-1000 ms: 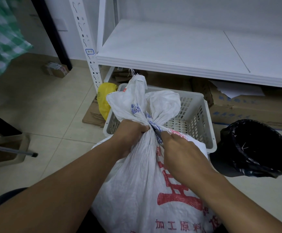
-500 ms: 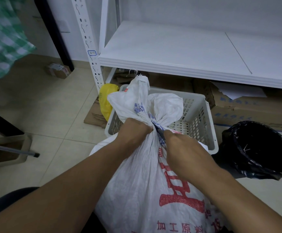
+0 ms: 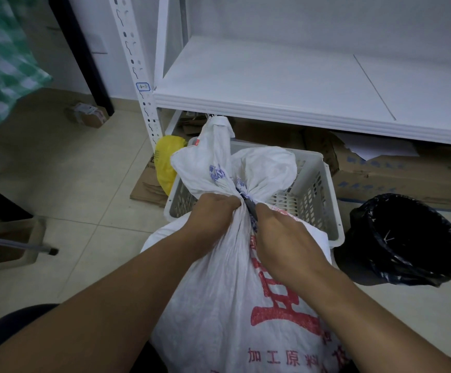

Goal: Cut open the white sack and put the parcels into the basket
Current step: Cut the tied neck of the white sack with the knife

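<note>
White sack (image 3: 227,300) soft, woven, bulging, likely heavy. Left hand (image 3: 213,212) grips its bunched neck, best hold; right hand (image 3: 280,238) clenched on dark item (image 3: 251,207).

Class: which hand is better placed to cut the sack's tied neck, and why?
Right. The right hand holds a dark tool at the tied neck of the sack; the left hand grips that neck, probably steadying it.
</note>
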